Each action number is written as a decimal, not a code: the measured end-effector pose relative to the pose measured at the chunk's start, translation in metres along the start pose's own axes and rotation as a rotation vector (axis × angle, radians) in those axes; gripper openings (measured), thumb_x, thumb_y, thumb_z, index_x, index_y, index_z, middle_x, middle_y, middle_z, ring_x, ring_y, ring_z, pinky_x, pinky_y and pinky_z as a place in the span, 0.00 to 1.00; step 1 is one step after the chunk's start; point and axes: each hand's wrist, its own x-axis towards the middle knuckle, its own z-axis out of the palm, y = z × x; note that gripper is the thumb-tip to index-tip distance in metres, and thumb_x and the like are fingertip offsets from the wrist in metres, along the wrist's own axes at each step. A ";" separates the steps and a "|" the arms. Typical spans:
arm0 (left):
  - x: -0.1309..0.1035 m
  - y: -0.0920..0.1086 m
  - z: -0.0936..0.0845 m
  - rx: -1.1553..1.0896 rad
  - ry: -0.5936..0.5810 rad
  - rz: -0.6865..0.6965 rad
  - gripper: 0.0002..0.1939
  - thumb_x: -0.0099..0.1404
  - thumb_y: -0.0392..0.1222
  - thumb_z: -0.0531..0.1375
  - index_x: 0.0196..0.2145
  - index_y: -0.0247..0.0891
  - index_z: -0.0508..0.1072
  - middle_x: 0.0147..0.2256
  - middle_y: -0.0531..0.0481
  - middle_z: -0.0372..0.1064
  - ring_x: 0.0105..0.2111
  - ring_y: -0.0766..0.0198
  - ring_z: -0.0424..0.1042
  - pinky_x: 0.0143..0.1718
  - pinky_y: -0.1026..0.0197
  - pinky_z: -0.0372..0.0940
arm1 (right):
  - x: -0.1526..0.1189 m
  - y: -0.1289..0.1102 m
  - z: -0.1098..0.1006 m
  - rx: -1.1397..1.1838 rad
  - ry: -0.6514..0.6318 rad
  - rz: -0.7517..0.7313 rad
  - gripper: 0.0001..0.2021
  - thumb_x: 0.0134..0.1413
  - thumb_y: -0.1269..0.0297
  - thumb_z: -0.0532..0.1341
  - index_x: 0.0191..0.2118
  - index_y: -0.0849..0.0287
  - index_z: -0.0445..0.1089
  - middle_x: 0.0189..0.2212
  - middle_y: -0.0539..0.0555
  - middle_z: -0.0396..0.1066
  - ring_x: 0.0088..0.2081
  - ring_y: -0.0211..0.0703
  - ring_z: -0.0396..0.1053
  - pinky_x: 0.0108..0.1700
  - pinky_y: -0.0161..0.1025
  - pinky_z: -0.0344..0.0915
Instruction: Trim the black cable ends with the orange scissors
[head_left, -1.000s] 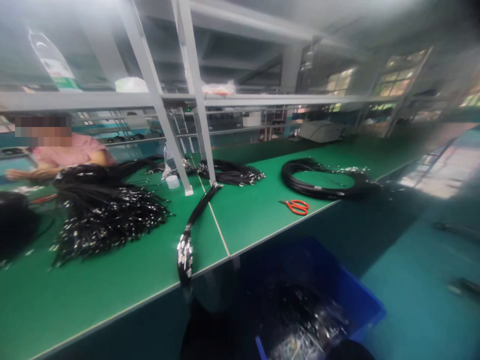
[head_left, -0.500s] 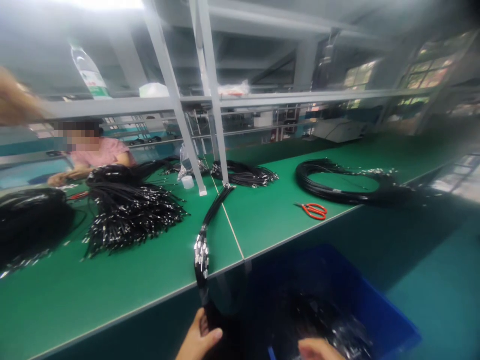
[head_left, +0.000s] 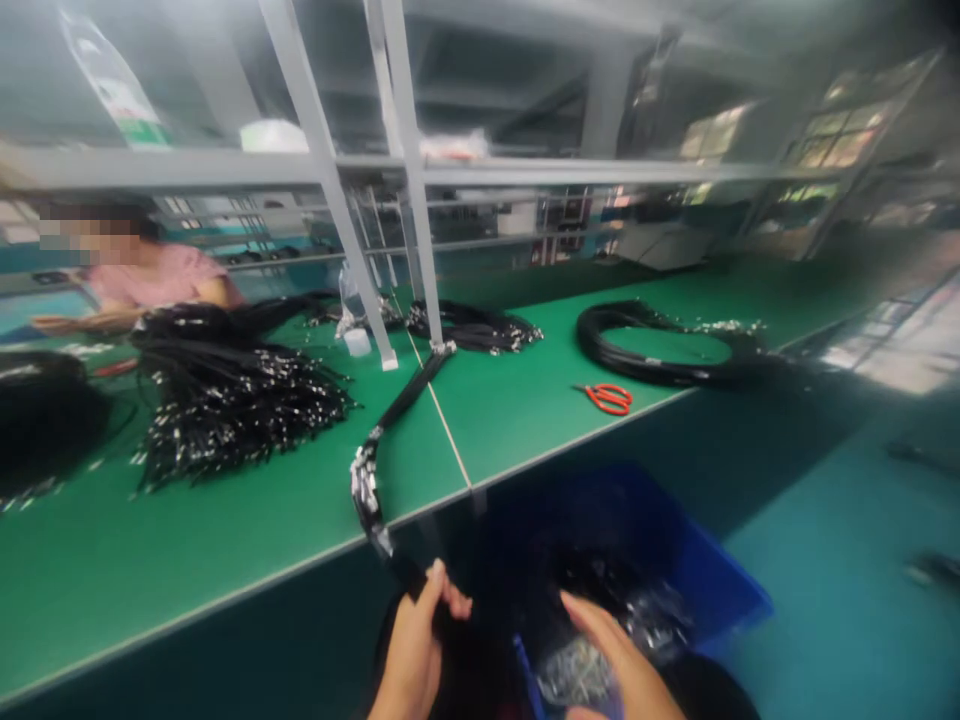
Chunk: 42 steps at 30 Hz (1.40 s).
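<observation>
Gripping, in the curled fingers (head_left: pixel 455 602) of the left hand (head_left: pixel 412 642), a long bundle of black cables with silvery pieces (head_left: pixel 365 482), draped over the edge of the green-topped desk (head_left: pixel 247 530) and lost in darkness below. Holding the right hand (head_left: pixel 624 655), partly cut off at the bottom, with thumb and fingers apart, before a blue plastic bin (head_left: pixel 721 582) with blurred, dim contents.

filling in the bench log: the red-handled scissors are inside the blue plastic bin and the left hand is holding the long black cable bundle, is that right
Not quite: the red-handled scissors lie on the flat green tabletop, not inside the blue plastic bin, as the head view shows. The left hand is holding the long black cable bundle.
</observation>
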 end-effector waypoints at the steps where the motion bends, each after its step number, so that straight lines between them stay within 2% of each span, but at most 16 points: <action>1: -0.005 0.005 0.010 -0.047 -0.025 -0.016 0.21 0.51 0.57 0.63 0.17 0.38 0.62 0.15 0.57 0.56 0.20 0.66 0.60 0.34 0.56 0.64 | 0.003 -0.007 0.010 -0.046 0.003 -0.042 0.39 0.38 0.68 0.64 0.60 0.62 0.54 0.60 0.61 0.54 0.61 0.54 0.51 0.60 0.47 0.50; 4: -0.015 0.023 0.034 -0.172 -0.103 -0.055 0.20 0.60 0.55 0.57 0.20 0.38 0.59 0.16 0.59 0.52 0.18 0.69 0.57 0.31 0.59 0.63 | 0.015 -0.024 0.037 -0.206 0.001 -0.067 0.45 0.35 0.72 0.63 0.63 0.64 0.46 0.60 0.62 0.54 0.60 0.53 0.51 0.60 0.49 0.49; 7: -0.016 0.053 0.045 -0.394 -0.263 -0.075 0.19 0.63 0.51 0.55 0.20 0.38 0.58 0.15 0.60 0.50 0.17 0.71 0.55 0.29 0.61 0.62 | 0.030 -0.028 0.043 -0.258 0.028 -0.036 0.28 0.44 0.77 0.54 0.55 0.60 0.58 0.46 0.57 0.71 0.47 0.46 0.68 0.48 0.40 0.61; 10: -0.003 0.090 0.034 -0.394 -0.242 0.013 0.20 0.66 0.52 0.51 0.20 0.38 0.57 0.15 0.61 0.48 0.15 0.72 0.54 0.28 0.63 0.63 | 0.041 -0.024 0.026 -0.311 0.018 -0.010 0.18 0.45 0.79 0.52 0.40 0.53 0.67 0.32 0.50 0.74 0.35 0.45 0.72 0.35 0.35 0.63; 13: 0.015 0.116 0.001 -0.106 -0.077 0.052 0.23 0.67 0.57 0.45 0.22 0.38 0.61 0.15 0.60 0.54 0.16 0.71 0.58 0.30 0.63 0.64 | 0.042 -0.017 0.004 -0.394 0.002 0.018 0.12 0.45 0.76 0.55 0.34 0.52 0.68 0.30 0.48 0.75 0.34 0.47 0.72 0.33 0.36 0.61; 16: 0.022 0.124 -0.044 0.110 -0.009 -0.066 0.19 0.60 0.54 0.58 0.24 0.34 0.69 0.16 0.52 0.66 0.16 0.64 0.65 0.23 0.61 0.62 | 0.034 -0.013 -0.004 -0.477 -0.016 0.058 0.13 0.44 0.76 0.57 0.34 0.50 0.69 0.31 0.49 0.75 0.35 0.50 0.72 0.33 0.37 0.59; 18: 0.016 0.128 -0.071 0.285 0.055 -0.124 0.18 0.51 0.49 0.66 0.16 0.32 0.69 0.11 0.49 0.64 0.11 0.63 0.61 0.16 0.64 0.54 | 0.027 -0.010 -0.001 -0.522 -0.026 0.089 0.17 0.40 0.80 0.57 0.34 0.49 0.69 0.31 0.49 0.76 0.36 0.50 0.72 0.33 0.37 0.59; 20: 0.005 0.140 -0.087 0.677 0.188 -0.089 0.18 0.47 0.48 0.69 0.13 0.34 0.69 0.10 0.49 0.65 0.11 0.63 0.61 0.16 0.65 0.49 | 0.023 -0.008 0.006 -0.551 -0.033 0.123 0.20 0.36 0.82 0.57 0.34 0.48 0.69 0.31 0.48 0.76 0.35 0.50 0.73 0.32 0.37 0.59; 23: -0.014 0.167 -0.082 1.167 0.316 0.175 0.11 0.46 0.50 0.68 0.21 0.40 0.75 0.20 0.50 0.72 0.20 0.58 0.67 0.20 0.65 0.52 | 0.024 -0.005 0.014 -0.565 -0.022 0.167 0.19 0.37 0.82 0.56 0.33 0.49 0.68 0.30 0.47 0.75 0.34 0.50 0.73 0.31 0.37 0.58; 26: -0.029 0.182 -0.053 1.137 0.196 0.381 0.13 0.46 0.50 0.67 0.30 0.44 0.77 0.30 0.50 0.75 0.32 0.52 0.70 0.31 0.62 0.59 | 0.028 -0.006 0.016 -0.561 0.006 0.179 0.17 0.40 0.82 0.56 0.32 0.49 0.67 0.30 0.48 0.75 0.34 0.50 0.73 0.30 0.37 0.58; 30: -0.040 0.142 -0.020 0.945 -0.123 0.323 0.10 0.47 0.45 0.67 0.30 0.43 0.78 0.31 0.48 0.75 0.34 0.51 0.70 0.36 0.60 0.60 | 0.027 -0.012 0.009 -0.511 0.043 0.195 0.16 0.40 0.81 0.56 0.29 0.50 0.67 0.28 0.46 0.75 0.33 0.47 0.73 0.31 0.35 0.59; 32: -0.039 0.094 -0.011 0.984 -0.356 0.118 0.03 0.47 0.42 0.66 0.21 0.43 0.76 0.23 0.49 0.73 0.26 0.54 0.69 0.31 0.58 0.60 | 0.025 -0.020 0.004 -0.475 0.073 0.225 0.13 0.42 0.79 0.56 0.29 0.50 0.66 0.26 0.46 0.74 0.31 0.47 0.73 0.30 0.35 0.59; 34: -0.035 0.040 -0.005 0.958 -0.538 -0.090 0.08 0.41 0.39 0.69 0.13 0.42 0.73 0.15 0.51 0.68 0.20 0.55 0.67 0.29 0.55 0.61 | 0.025 -0.030 0.001 -0.437 0.115 0.258 0.09 0.46 0.74 0.55 0.29 0.50 0.65 0.25 0.47 0.73 0.31 0.49 0.72 0.29 0.36 0.58; 37: -0.028 -0.019 0.006 0.564 -0.570 -0.069 0.07 0.50 0.46 0.65 0.27 0.43 0.77 0.28 0.48 0.74 0.32 0.51 0.72 0.40 0.52 0.63 | 0.028 -0.048 0.003 -0.361 0.148 0.264 0.06 0.51 0.70 0.53 0.31 0.51 0.64 0.28 0.49 0.73 0.33 0.49 0.71 0.32 0.37 0.58; 39: -0.022 -0.030 0.016 0.359 -0.537 -0.011 0.11 0.57 0.48 0.60 0.35 0.41 0.76 0.40 0.45 0.74 0.43 0.52 0.70 0.48 0.52 0.60 | 0.030 -0.056 0.004 -0.282 0.097 0.237 0.07 0.50 0.70 0.53 0.34 0.53 0.65 0.31 0.51 0.73 0.36 0.48 0.71 0.34 0.37 0.59; 42: -0.011 -0.008 0.026 0.201 -0.523 0.019 0.10 0.59 0.43 0.60 0.38 0.38 0.74 0.42 0.43 0.73 0.45 0.51 0.69 0.49 0.52 0.60 | 0.028 -0.055 -0.006 -0.144 -0.045 0.203 0.12 0.45 0.71 0.58 0.39 0.54 0.66 0.36 0.51 0.74 0.40 0.46 0.71 0.38 0.35 0.60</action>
